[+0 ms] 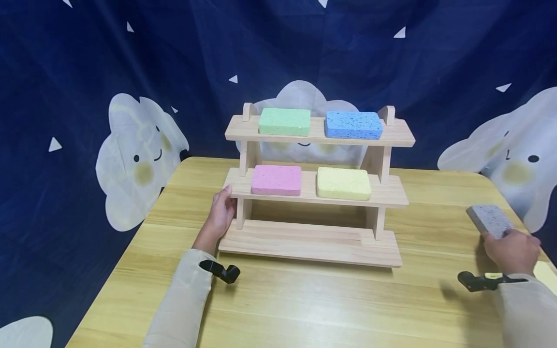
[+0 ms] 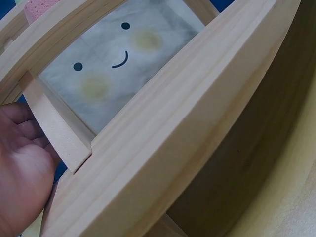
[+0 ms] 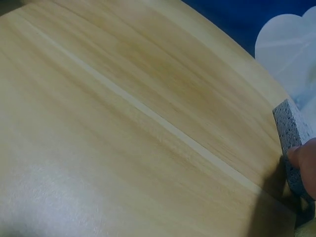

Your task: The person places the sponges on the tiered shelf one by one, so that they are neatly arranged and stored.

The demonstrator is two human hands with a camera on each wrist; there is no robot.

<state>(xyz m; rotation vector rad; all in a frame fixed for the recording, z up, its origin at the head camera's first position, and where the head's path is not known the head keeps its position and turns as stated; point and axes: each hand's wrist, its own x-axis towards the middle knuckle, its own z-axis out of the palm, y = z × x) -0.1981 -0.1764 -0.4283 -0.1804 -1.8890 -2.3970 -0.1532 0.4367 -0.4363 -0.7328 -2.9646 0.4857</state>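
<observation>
My right hand holds the grey sponge at the right edge of the worktop, fingers curled round its near end so the rest sticks up and away from me, tilted, above the wood. In the right wrist view a fingertip presses on the side of the sponge, which sits at the far right of that view. The sponge is a flat rectangular block, speckled grey, rough and porous, with squared edges. I can read no label or writing on it.

My left hand rests against the left end of the wooden rack, thumb at the edge of the middle shelf, fingers relaxed beside the upright post. The left wrist view shows my open palm touching that post.

The rack stands in the middle of the worktop, well apart from the grey sponge. Its top shelf carries a green sponge and a blue sponge; its middle shelf carries a pink sponge and a yellow sponge.
</observation>
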